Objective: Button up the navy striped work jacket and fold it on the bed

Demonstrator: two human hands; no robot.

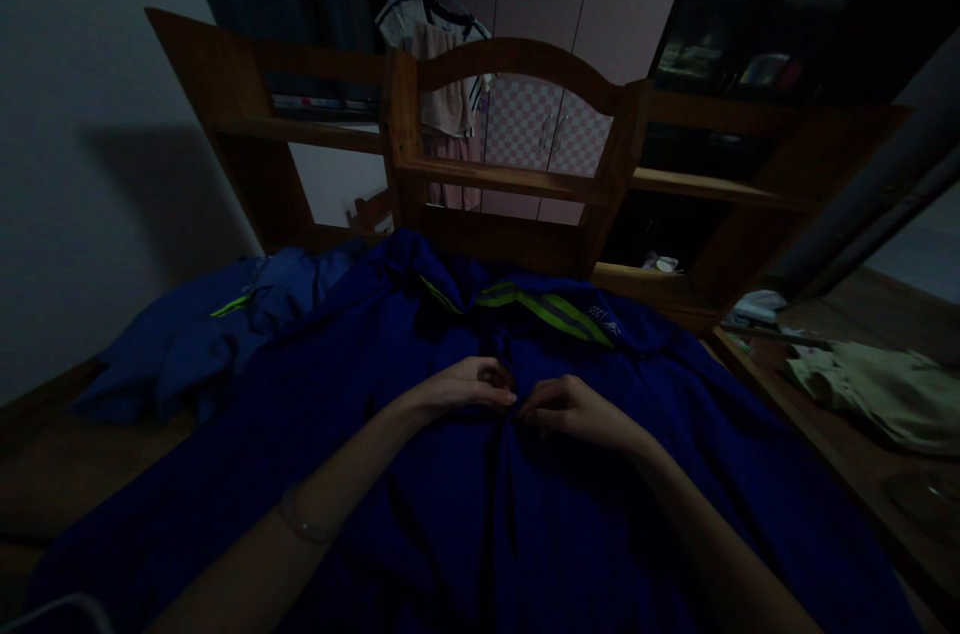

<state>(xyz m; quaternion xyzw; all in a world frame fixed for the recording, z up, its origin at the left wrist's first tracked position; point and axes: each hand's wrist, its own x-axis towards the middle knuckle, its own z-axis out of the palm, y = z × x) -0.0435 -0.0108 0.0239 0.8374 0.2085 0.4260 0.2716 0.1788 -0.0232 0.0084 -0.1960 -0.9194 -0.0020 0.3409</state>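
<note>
A dark blue jacket [622, 534] with yellow-green and grey stripes lies spread in front of me, its front seam running up the middle. My left hand [472, 384] pinches the cloth at that seam, thumb and fingertips together. Just to its right, my right hand [562, 409] has its fingers curled onto the other edge of the same front opening. The fingertips of both hands almost meet. Whether a button or snap sits between them is too dark to make out. A bracelet [306, 519] circles my left wrist.
Another blue garment [195, 324] lies crumpled at the left by the wall. A wooden headboard [517, 59] with shelves stands behind the jacket. Clothes [442, 64] hang on a rack beyond it. At the right, a pale folded cloth [885, 394] rests on a wooden surface.
</note>
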